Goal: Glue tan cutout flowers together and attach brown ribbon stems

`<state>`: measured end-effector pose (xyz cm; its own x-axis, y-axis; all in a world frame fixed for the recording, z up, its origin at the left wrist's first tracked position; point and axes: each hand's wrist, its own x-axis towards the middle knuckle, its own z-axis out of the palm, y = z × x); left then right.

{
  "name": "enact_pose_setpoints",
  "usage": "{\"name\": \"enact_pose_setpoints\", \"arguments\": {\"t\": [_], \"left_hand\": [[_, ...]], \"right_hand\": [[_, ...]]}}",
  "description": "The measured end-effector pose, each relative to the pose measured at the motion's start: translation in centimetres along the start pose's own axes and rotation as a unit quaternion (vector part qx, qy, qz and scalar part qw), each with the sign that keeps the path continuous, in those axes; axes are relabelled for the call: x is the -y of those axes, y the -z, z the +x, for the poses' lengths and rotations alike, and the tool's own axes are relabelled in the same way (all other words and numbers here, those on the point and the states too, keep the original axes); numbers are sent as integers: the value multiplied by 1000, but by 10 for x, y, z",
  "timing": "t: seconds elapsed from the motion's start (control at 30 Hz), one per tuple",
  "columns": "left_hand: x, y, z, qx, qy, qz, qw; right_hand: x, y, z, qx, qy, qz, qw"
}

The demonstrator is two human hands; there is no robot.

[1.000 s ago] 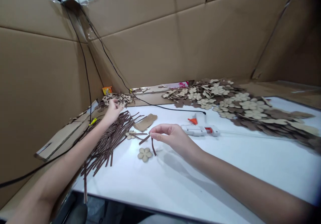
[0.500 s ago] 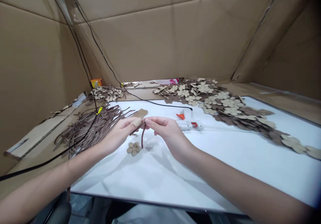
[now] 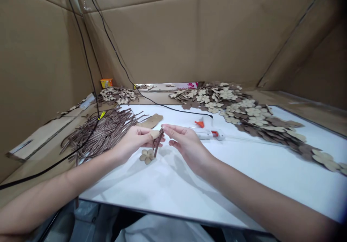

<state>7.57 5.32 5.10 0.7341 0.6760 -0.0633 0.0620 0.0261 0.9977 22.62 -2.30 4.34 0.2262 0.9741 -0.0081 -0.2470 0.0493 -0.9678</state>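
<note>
Left hand (image 3: pixel 134 140) and right hand (image 3: pixel 187 141) are raised together over the white table (image 3: pixel 244 187), fingertips meeting near the middle. A narrow dark brown strip (image 3: pixel 158 143) is between them, its long axis close to upright and slightly tilted: top end up and to the right, lower end down and to the left, toward the person. Its upper part sits at the left fingertips (image 3: pixel 154 134), which are together and seem clamped on it, though the exact pinch is partly hidden. Right fingers (image 3: pixel 173 130) are slightly spread, thumb apart from index, with the index tip just beside the strip's top; contact can't be confirmed. The strip's lower end is just right of a tan five-petal flower cutout (image 3: pixel 147 156) lying flat on the table. Left of the left hand is a loose heap of brown strips (image 3: pixel 101 135), with a tan scrap (image 3: pixel 151 121) beyond it. Right of the right hand lies a white hot glue gun (image 3: pixel 210 134). Piles of flower cutouts (image 3: pixel 217 101) run along the far table edge, against cardboard walls (image 3: pixel 162 43).
</note>
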Motion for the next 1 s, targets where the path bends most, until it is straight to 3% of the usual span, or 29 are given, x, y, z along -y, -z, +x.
{"name": "enact_pose_setpoints", "arguments": {"t": [0.2, 0.47, 0.7, 0.87, 1.0], "left_hand": [[-2, -1, -1, 38, 27, 11, 999], [-1, -5, -5, -14, -18, 58, 998], [-3, -5, -6, 10, -52, 64, 997], [2, -5, -4, 0, -48, 61, 997], [5, -4, -5, -11, -48, 57, 997]], "right_hand": [[-1, 0, -1, 12, 19, -24, 999], [2, -4, -2, 28, 91, -99, 990], [1, 1, 1, 23, 122, -114, 986], [3, 0, -2, 45, 107, -78, 990], [6, -2, -4, 24, 74, -67, 995]]}}
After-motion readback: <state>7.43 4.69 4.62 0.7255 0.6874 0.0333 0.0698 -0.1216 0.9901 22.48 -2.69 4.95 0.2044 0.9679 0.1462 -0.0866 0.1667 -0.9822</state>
